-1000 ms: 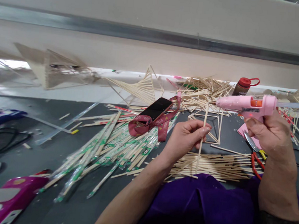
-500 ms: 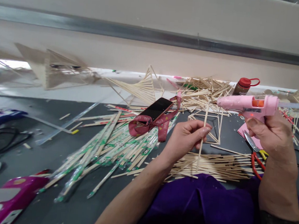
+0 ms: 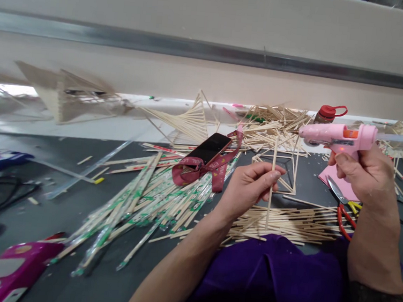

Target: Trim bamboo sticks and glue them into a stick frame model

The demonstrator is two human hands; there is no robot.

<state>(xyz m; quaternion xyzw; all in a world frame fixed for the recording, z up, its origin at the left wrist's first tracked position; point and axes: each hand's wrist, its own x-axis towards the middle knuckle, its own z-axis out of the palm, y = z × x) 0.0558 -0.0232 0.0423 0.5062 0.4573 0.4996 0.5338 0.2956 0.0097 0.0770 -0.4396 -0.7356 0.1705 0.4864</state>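
Between thumb and fingers, my left hand (image 3: 249,188) pinches a thin wooden stick (image 3: 270,201) that stands nearly upright. My right hand (image 3: 365,177) is wrapped round the handle of a pink glue gun (image 3: 337,135), its nozzle pointing left, to the right of the stick's top end and apart from it. Behind my left hand, a small frame of sticks (image 3: 295,171) rests on the dark table (image 3: 86,221). A pile of loose sticks (image 3: 297,223) lies below it, near the purple cloth (image 3: 282,275).
Wrapped chopsticks (image 3: 140,206) spread left of centre, with a phone (image 3: 209,148) and red strap (image 3: 218,176) on top. Scissors (image 3: 344,217) and pink paper (image 3: 330,174) lie right. A stick structure (image 3: 193,119), red-capped bottle (image 3: 326,112) and heaped sticks (image 3: 278,120) stand behind.
The glue gun in my right hand has moved slightly right, away from the stick's top. The stick in my left hand is a little more upright.
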